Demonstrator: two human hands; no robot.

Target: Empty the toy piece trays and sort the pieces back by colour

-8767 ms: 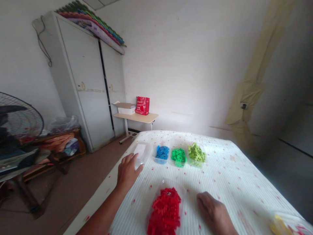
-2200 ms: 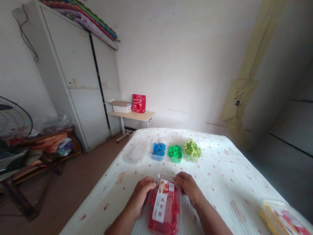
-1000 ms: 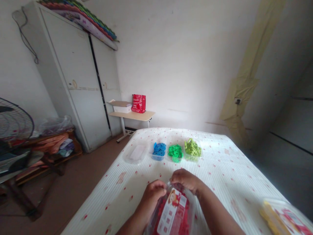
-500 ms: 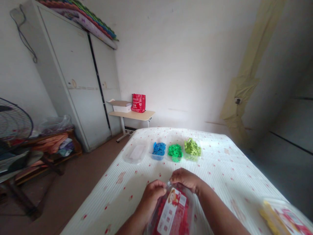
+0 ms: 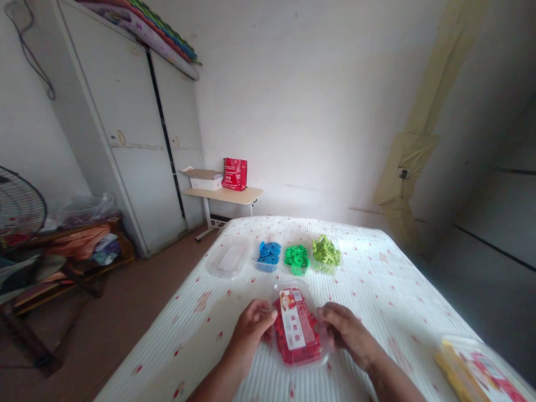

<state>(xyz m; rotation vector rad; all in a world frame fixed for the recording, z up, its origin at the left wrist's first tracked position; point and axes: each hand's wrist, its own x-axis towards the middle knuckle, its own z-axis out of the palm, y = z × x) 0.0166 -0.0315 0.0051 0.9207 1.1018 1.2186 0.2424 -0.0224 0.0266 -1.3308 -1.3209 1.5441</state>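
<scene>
A clear plastic box of red pieces (image 5: 310, 335), closed with a labelled lid, is between my hands over the near part of the table. My left hand (image 5: 254, 328) grips its left edge, thumb on top and fingers curled at the side. On the opposite edge, my right hand (image 5: 345, 330) pinches the rim in the same way. Beyond the box stand open clear boxes of blue pieces (image 5: 268, 254), green pieces (image 5: 296, 257) and yellow-green pieces (image 5: 326, 252).
Clear lids (image 5: 229, 259) lie at the table's far left. A labelled box with yellow pieces (image 5: 473, 368) is at the near right. The tablecloth (image 5: 201, 340) is striped with red dots. Past the bed-like table, a small desk (image 5: 226, 194) carries a red bag (image 5: 234, 174).
The red box has moved forward, away from me, and shows whole now. My hands have shifted from its far end to its left and right sides.
</scene>
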